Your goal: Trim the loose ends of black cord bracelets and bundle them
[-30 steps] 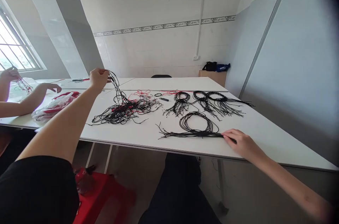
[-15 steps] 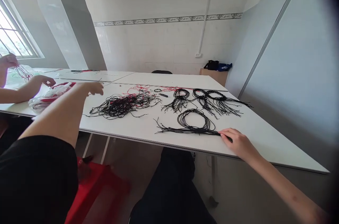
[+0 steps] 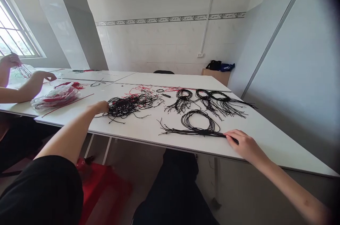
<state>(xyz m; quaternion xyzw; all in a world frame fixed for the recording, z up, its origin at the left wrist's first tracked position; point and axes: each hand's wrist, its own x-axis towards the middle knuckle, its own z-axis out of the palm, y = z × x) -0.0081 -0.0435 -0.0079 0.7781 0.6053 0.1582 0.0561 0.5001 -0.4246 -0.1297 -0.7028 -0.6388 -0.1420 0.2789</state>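
Note:
My right hand pinches one end of a black cord bundle lying near the table's front edge. The bundle has a round loop at its middle and loose ends fanning out to the left. At the left side of a tangled pile of black cords, my left hand has its fingers curled in on the cords; the fingertips are hidden. Behind the bundle lie several tied black cord coils with trailing ends.
Red cords lie behind the pile, near a dark slim tool and a small black ring. To the left are a clear plastic bag with red contents and a co-worker's hands holding thin cords. The white table spans the view.
My left hand has come down from above the table to the left side of the black cord pile and closed there. My right hand keeps its hold on the bundle.

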